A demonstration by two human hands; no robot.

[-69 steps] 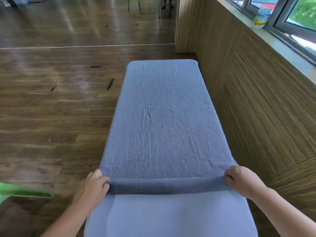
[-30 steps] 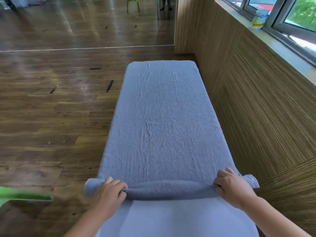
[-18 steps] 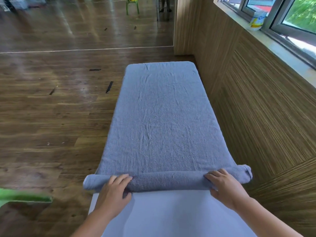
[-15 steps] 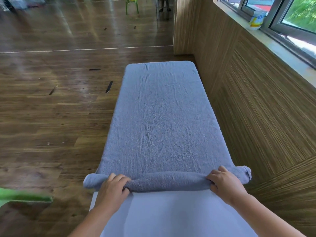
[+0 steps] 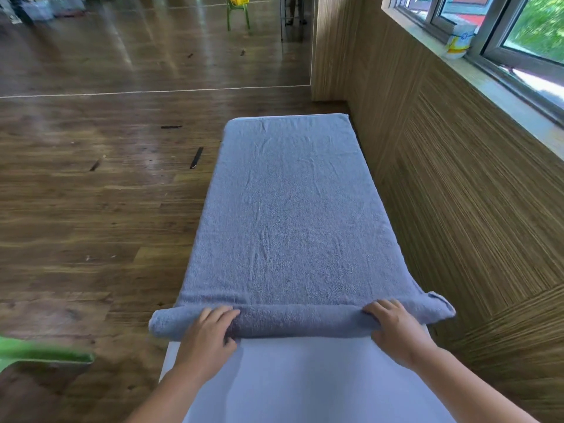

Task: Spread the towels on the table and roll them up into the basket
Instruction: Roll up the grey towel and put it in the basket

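Note:
A grey-blue towel (image 5: 290, 215) lies spread lengthwise over a narrow white table (image 5: 305, 380). Its near end is rolled into a thick tube (image 5: 300, 320) that sticks out past both table edges. My left hand (image 5: 207, 337) presses on the roll left of centre, fingers curled over its top. My right hand (image 5: 395, 328) grips the roll near its right end. No basket is in view.
A wood-panelled wall (image 5: 473, 193) runs close along the table's right side, with a window sill and a white-yellow container (image 5: 457, 41) above. Dark wooden floor (image 5: 91, 209) lies to the left. A green object (image 5: 39, 354) sits at the lower left, a green chair (image 5: 238, 10) far back.
The roll at the towel's near end has grown thicker and moved away from me along the table. Both hands shifted inward from the corners onto the roll.

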